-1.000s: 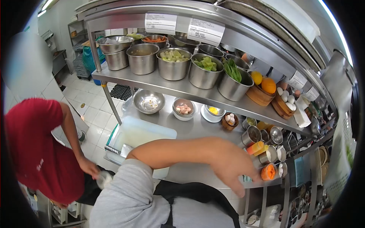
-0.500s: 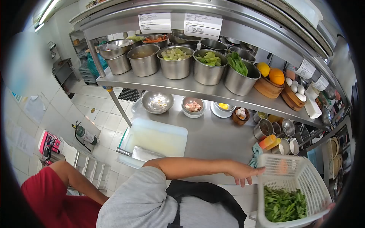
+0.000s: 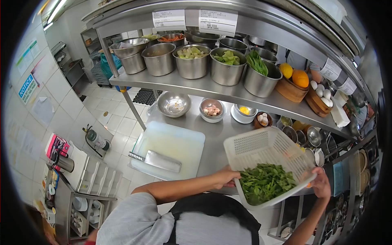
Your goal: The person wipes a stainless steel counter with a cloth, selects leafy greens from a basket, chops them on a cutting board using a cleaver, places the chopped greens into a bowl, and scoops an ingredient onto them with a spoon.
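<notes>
A white perforated plastic basket (image 3: 267, 143) is held tilted in front of me, over the front edge of the steel table. Leafy greens (image 3: 269, 183) lie gathered in its lower end. My left hand (image 3: 227, 178) is closed on the left rim. On the other side my right hand (image 3: 321, 183) grips the right rim, its fingers partly hidden. To the left of the basket, a cleaver (image 3: 164, 161) rests flat on a white cutting board (image 3: 190, 141).
Metal bowls, including one with raw meat pieces (image 3: 212, 110), stand along the table's back. Above them a steel shelf (image 3: 179, 87) carries pots of cut vegetables, oranges (image 3: 300, 79) and eggs (image 3: 326, 94). A fire extinguisher (image 3: 98, 139) stands at left.
The basket of greens has moved left and up, over the table edge. My left hand has closed on its rim, and my right hand has come into clearer view. The person in red has mostly left view.
</notes>
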Action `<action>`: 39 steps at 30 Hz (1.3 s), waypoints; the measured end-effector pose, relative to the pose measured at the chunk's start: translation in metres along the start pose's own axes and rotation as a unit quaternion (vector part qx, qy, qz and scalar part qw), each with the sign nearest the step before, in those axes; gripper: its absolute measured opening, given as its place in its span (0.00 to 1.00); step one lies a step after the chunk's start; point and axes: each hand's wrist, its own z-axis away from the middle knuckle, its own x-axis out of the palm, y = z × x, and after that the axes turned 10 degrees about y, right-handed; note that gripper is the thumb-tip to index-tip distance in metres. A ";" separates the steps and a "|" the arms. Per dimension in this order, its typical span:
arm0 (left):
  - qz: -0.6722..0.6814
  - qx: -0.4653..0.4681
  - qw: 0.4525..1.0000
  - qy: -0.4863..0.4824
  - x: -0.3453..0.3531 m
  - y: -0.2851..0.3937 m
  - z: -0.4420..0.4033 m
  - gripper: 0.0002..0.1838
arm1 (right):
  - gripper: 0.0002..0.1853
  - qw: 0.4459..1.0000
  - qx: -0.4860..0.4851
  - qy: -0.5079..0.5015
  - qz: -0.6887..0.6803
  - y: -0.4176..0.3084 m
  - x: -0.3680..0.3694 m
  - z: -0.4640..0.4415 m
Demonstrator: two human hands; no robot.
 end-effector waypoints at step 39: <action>-0.003 0.075 0.981 0.179 -0.082 -0.081 -0.033 0.29 | 0.12 0.669 -0.238 -0.387 -0.589 -0.088 0.343 0.053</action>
